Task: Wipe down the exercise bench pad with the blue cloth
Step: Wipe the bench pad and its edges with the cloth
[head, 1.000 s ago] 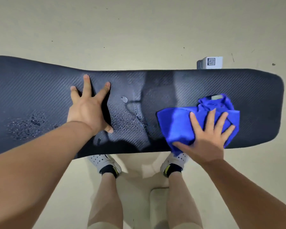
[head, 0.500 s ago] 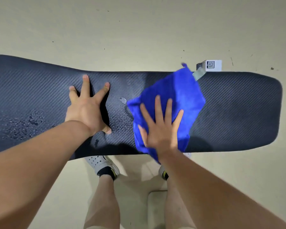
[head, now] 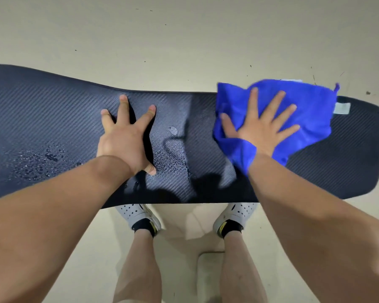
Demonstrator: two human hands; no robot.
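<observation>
Blue cloth lies bunched on the right part of the pad. Its far edge reaches past the pad's upper rim, over the beige floor. A pale label at the cloth's right edge rests on the pad.

The right grip presses flat on the middle of the cloth, with fingers straight, spread wide and pointing toward the top of the frame. It is released and pinches nothing. One fold of cloth trails toward the lower edge of the pad, just beside the right wrist.

The left grip lies flat on the bare pad left of centre, well apart from the cloth. Its fingers are splayed and its thumb tip touches the surface at the lower right of the palm. It too is released and holds nothing.

The pad is dark with a fine woven pattern. It spans the frame from the left edge almost to the right edge and narrows toward the right. Droplets sit in a patch at its lower left. A wet patch with a curved streak lies between the two grips.

Below the pad stand two bare legs in white perforated shoes and black socks. A pale block lies on the floor by the leg on the right; what it is cannot be told.
</observation>
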